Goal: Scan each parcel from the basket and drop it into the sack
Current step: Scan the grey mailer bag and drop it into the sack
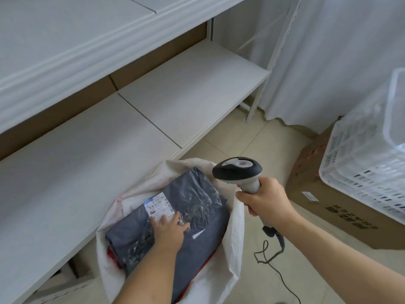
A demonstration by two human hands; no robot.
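Both hands are at work over the sack: the left hand (169, 227) lies with its fingers spread flat on the grey parcel (175, 220), pressing its clear wrap, while the right hand (264, 197) is wrapped round the handle of the scanner (237, 171), whose dark head points down towards the parcel. Largest in view is the white shelving (109, 119), running along the left with brown cardboard behind it. At the right edge the white plastic basket (359, 163) sits on a brown carton (324, 205); what it holds cannot be made out. On the tiled floor the white woven sack (235, 238) stands open, the parcel lying in its mouth over something red (114, 258). A white shipping label (158, 204) sits on the parcel just beyond the left fingertips. From the scanner's handle a dark cable (276, 260) trails across the floor.
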